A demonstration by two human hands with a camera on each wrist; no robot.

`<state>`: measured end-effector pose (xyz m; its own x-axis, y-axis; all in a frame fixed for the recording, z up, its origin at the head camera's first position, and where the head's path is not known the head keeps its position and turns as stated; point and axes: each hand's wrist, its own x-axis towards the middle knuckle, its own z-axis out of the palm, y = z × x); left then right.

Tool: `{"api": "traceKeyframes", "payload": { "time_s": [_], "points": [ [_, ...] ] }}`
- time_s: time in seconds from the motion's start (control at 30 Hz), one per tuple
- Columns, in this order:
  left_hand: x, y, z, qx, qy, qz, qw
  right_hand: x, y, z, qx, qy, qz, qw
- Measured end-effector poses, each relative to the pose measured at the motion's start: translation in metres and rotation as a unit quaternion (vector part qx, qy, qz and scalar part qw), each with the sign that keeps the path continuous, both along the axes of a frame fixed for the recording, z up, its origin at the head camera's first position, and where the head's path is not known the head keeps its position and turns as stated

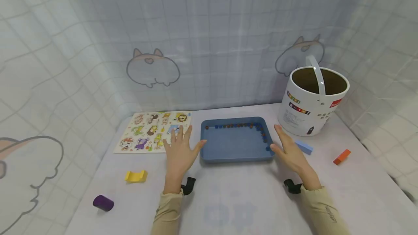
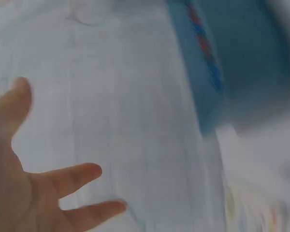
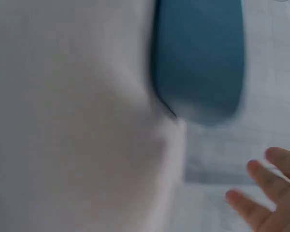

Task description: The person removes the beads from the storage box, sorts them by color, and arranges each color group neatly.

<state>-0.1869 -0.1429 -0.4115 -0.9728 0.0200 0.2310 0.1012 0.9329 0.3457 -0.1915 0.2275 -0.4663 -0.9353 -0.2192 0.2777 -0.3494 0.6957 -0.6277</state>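
Observation:
Both hands are spread with nothing in them, one at each side of a shallow blue tray (image 1: pixel 236 144). Small blue and reddish-brown pieces (image 1: pixel 233 126) line its far edge and run down its right side. My left hand (image 1: pixel 179 157) is at the tray's left, thumb by the rim, its fingertips overlapping a white board with animal pictures (image 1: pixel 138 131). At the tray's right corner is my right hand (image 1: pixel 294 157), with a light blue block (image 1: pixel 304 147) just beyond it. The wrist views show the tray blurred, with outstretched fingers of the left hand (image 2: pixel 34 198) and right hand (image 3: pixel 280 198).
A tall white bucket (image 1: pixel 311 100) with a raised handle stands at the back right. An orange block (image 1: pixel 341 157) lies at far right. On the left are a yellow curved block (image 1: pixel 136 176) and a purple cylinder (image 1: pixel 103 203). A patterned curtain (image 1: pixel 215 64) hangs behind the table.

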Motion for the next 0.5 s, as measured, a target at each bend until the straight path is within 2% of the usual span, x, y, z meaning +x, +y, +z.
{"api": "traceKeyframes", "payload": {
  "time_s": [0.07, 0.13, 0.2, 0.27, 0.37, 0.5],
  "points": [
    [-0.007, 0.021, 0.006, 0.053, 0.007, -0.029, 0.9981, -0.003, -0.004, -0.008, -0.081, -0.013, 0.018, 0.9965],
    [-0.015, 0.047, 0.009, 0.107, -0.003, -0.064, 0.9922, -0.006, -0.007, -0.016, -0.144, -0.029, 0.016, 0.9890],
    [-0.023, 0.075, 0.007, 0.154, -0.034, -0.096, 0.9829, -0.008, -0.010, -0.024, -0.192, -0.042, 0.005, 0.9806],
    [-0.028, 0.104, 0.001, 0.178, -0.073, -0.118, 0.9743, -0.010, -0.013, -0.031, -0.223, -0.056, -0.008, 0.9731],
    [-0.033, 0.142, -0.011, 0.175, -0.134, -0.137, 0.9657, -0.012, -0.017, -0.038, -0.245, -0.072, -0.024, 0.9665],
    [-0.040, 0.178, -0.027, 0.129, -0.175, -0.136, 0.9666, -0.010, -0.025, -0.037, -0.235, -0.088, -0.038, 0.9672]
  ]
}}
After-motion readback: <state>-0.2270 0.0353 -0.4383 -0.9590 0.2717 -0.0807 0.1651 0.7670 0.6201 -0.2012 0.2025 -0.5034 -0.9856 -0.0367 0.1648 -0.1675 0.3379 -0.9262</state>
